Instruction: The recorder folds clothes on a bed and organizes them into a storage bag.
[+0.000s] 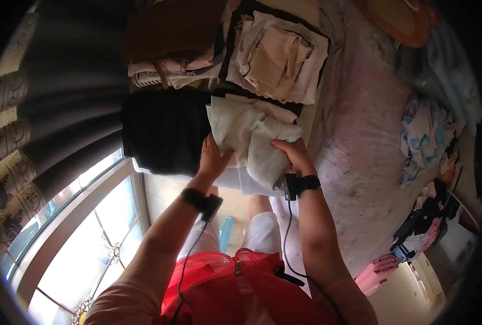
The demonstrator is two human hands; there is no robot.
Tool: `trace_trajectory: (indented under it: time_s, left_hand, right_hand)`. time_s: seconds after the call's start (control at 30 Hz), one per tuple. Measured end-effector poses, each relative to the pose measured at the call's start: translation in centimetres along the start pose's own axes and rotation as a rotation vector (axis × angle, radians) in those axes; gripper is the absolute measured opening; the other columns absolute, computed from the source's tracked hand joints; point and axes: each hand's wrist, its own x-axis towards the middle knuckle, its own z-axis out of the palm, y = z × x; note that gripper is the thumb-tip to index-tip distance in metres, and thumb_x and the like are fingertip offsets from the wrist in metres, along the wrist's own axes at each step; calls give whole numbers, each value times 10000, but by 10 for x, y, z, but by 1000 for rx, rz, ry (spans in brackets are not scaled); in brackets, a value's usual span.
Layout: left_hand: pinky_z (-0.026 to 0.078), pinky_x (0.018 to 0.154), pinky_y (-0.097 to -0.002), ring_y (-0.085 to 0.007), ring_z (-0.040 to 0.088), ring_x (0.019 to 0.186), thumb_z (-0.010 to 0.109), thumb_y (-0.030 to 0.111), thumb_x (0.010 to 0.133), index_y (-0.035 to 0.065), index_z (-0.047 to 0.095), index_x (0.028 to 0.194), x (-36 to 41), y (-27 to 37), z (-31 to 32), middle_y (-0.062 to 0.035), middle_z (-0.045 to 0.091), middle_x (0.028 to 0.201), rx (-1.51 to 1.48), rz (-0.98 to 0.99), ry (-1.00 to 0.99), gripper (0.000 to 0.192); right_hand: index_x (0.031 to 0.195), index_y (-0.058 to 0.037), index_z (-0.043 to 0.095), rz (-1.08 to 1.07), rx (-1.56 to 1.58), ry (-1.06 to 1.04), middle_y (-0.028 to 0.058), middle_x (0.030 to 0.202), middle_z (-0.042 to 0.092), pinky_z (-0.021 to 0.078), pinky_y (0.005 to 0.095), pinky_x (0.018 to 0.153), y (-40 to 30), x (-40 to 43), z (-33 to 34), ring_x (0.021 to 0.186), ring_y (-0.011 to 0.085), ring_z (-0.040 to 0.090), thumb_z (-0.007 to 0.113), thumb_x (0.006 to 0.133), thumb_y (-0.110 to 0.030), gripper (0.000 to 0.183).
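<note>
A pale, whitish folded garment [249,130] lies before me, between my two hands. My left hand [215,156] grips its left edge, the thumb on top of the cloth and the fingers at its side. On the right edge, my right hand [293,153] holds the cloth with the thumb over it; the fingers are partly hidden. Directly left of the garment lies a black folded cloth [163,130]. A light pink cloth [279,111] shows from beneath the garment's far edge. Beyond it, beige and white folded clothes [279,57] are stacked on a dark cloth.
Brown fabric [171,30] covers a stack at the back left. To the right spreads a bed with a pink floral sheet [358,162], clothes piled along its far side. Dark curtains [74,81] and a window frame [70,231] stand at my left. A blue object [226,234] is below.
</note>
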Motion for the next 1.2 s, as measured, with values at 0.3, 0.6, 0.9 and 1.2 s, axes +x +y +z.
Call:
trace_trajectory:
  time_s: [0.3, 0.6, 0.9, 1.2]
  left_hand:
    - [369, 1030, -448, -444, 422, 1209, 699, 307, 763, -83, 266, 1372, -2, -3, -9, -314, 413, 1297, -43, 8, -92, 843]
    - [456, 951, -411, -319, 523, 1158, 648, 431, 848, 36, 324, 1407, -53, -10, -17, -184, 465, 1324, -544, -118, -534, 757]
    - [407, 1026, -399, -235, 496, 1220, 404, 575, 951, 86, 393, 1390, -79, -8, -16, -108, 529, 1314, -1340, -562, -613, 657]
    - [387, 1029, -414, -256, 474, 1229, 516, 561, 911, 78, 402, 1376, -86, -90, -26, -120, 518, 1304, -1340, -509, -505, 680]
  right_hand:
    - [1260, 6, 487, -81, 160, 30, 91, 1162, 588, 488, 326, 864, -18, -62, -14, 1021, 209, 590, 690, 763, -72, 542]
    - [1288, 14, 467, -132, 30, 126, 103, 1180, 574, 443, 328, 910, -81, -160, 26, 1050, 225, 566, 688, 710, -106, 630]
    - [1239, 0, 504, -134, 189, 138, 86, 1077, 603, 486, 309, 790, -103, -193, 66, 915, 202, 606, 618, 700, -126, 565]
    - [1088, 0, 580, -169, 305, 67, 70, 970, 616, 490, 302, 726, -95, -191, 69, 832, 200, 610, 565, 739, -196, 401]
